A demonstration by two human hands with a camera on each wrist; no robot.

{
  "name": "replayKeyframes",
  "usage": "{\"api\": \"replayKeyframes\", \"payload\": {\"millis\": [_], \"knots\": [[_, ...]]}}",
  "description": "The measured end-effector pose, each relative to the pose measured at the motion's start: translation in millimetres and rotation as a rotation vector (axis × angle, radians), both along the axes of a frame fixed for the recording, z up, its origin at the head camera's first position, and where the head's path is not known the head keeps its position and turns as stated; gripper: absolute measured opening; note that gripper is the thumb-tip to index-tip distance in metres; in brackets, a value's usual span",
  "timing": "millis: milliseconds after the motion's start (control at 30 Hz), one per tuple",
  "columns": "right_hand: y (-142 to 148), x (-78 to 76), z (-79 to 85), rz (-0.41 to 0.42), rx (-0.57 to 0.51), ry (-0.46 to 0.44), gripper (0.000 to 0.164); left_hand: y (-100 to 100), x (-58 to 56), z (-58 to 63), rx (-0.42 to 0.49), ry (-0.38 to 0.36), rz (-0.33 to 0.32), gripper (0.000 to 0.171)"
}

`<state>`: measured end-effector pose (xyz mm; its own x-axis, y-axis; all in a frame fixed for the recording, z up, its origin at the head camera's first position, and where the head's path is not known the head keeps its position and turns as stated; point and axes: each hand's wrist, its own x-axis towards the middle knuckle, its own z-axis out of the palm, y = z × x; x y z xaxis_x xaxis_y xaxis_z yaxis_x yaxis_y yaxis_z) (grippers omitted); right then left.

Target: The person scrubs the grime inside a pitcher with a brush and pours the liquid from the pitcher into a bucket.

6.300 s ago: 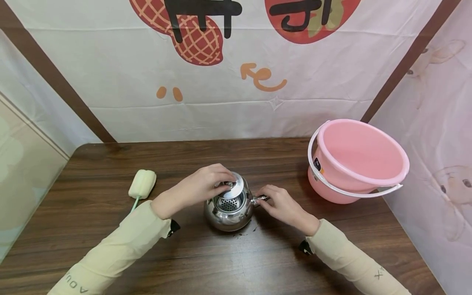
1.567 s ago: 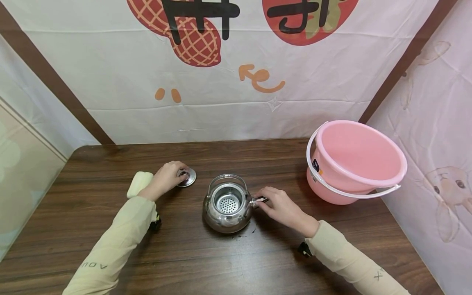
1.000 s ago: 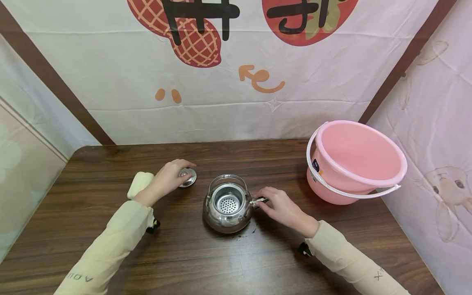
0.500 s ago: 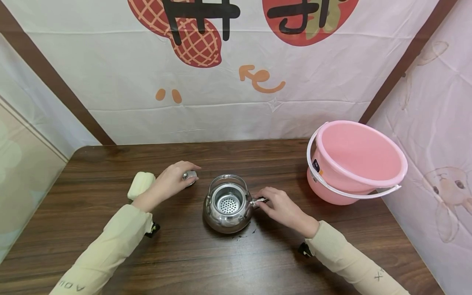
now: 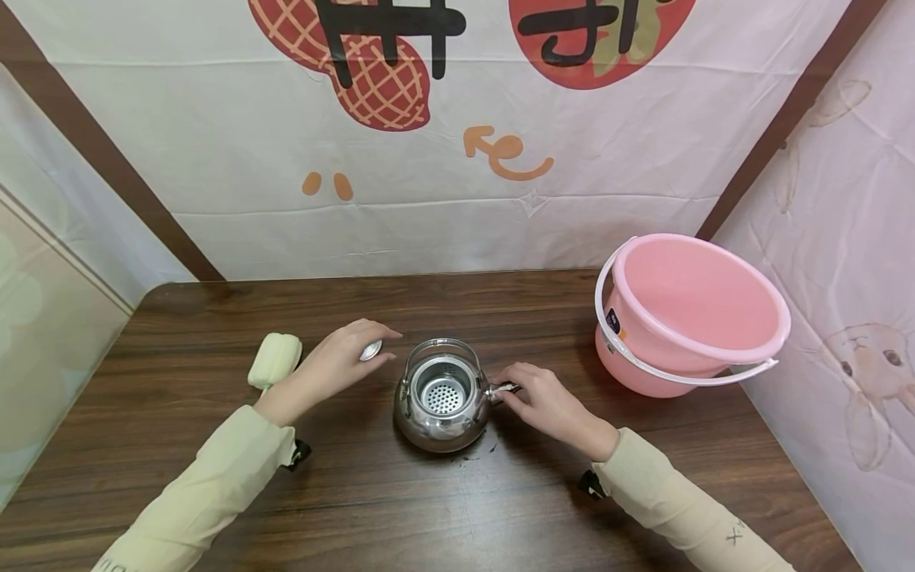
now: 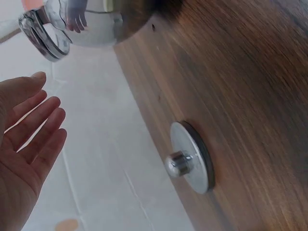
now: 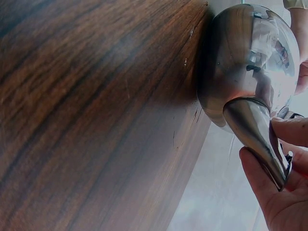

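Note:
A shiny steel kettle (image 5: 438,435) stands upright on the table, its top uncovered and a perforated strainer (image 5: 443,395) inside the mouth. Its hoop handle (image 5: 443,342) is raised. My right hand (image 5: 549,401) pinches the kettle's spout (image 7: 252,127) between thumb and fingers. Left of the kettle, the round steel lid (image 6: 195,154) lies on the wood with its knob up. My left hand (image 5: 332,365) hovers over that lid, apart from it, fingers loosely extended toward the kettle and holding nothing. In the head view this hand hides much of the lid.
A pale sponge brush (image 5: 275,360) lies at the left, its thin stem partly hidden by the left arm. The pink bucket (image 5: 643,367) with a white bail handle stands at the right. A printed cloth (image 5: 443,238) hangs behind the table's back edge.
My left hand lifted the lid off the kettle, set it down on the left and let go. Since then it has drifted right toward the kettle. The right hand has stayed on the spout.

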<state>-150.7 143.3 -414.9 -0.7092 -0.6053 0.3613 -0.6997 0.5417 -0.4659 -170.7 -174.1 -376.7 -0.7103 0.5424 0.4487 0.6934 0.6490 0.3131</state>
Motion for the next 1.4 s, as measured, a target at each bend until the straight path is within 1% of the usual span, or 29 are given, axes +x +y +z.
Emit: {"api": "replayKeyframes", "payload": {"millis": [100,367,500,667,767,1233,1400], "knots": [[0.1,-0.1,-0.4,0.000,-0.004,0.006,0.012,4.2,2.4,3.8,0.000,0.015,-0.021,0.027],[0.6,-0.4,-0.8,0.005,-0.008,0.003,0.012,15.1,9.9,15.4,-0.041,-0.007,-0.060,0.027],[0.7,-0.5,-0.2,0.001,0.001,-0.001,0.012,20.2,11.9,17.7,-0.051,0.007,-0.085,0.026],[0.6,-0.6,0.3,0.003,0.001,0.001,0.012,26.7,13.4,17.1,-0.042,0.057,-0.140,0.025],[0.7,-0.4,0.3,0.004,0.002,0.002,0.012,30.6,14.8,16.7,-0.047,0.074,-0.163,0.024],[1.1,-0.1,0.3,0.001,0.005,0.004,0.013,47.6,22.9,15.8,-0.058,0.113,-0.254,0.025],[1.2,-0.1,0.5,0.004,-0.001,0.005,0.012,51.7,25.0,16.2,-0.072,0.087,-0.299,0.022]]}}
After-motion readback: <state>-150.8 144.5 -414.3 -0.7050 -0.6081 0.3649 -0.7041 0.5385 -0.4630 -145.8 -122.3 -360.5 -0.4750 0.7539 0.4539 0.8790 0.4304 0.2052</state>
